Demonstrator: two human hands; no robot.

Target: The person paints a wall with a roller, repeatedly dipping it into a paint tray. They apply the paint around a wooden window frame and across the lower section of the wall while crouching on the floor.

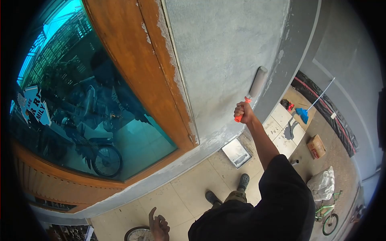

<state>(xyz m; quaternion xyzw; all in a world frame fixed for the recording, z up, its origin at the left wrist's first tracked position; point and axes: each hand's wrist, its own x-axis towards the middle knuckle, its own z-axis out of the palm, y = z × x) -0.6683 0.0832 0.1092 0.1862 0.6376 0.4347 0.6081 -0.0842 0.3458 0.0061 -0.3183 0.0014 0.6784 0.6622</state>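
Note:
My right hand (243, 112) is wrapped round the orange handle of a paint roller (258, 81). The roller's grey sleeve lies against the grey wall (225, 44), close to its right-hand corner. Low in the view, my left hand (159, 225) holds nothing, with its index finger stretched out and the others partly curled. On the floor at the foot of the wall sits a white paint tray (236, 153) with grey paint in it.
An orange-brown wooden frame (132, 48) with blue-green glass stands left of the wall. On the right are a blue broom (302, 114), a cardboard box (316, 146), a white sack (323, 184) and a green bicycle (327, 211). A wheel (138, 233) shows beside my left hand.

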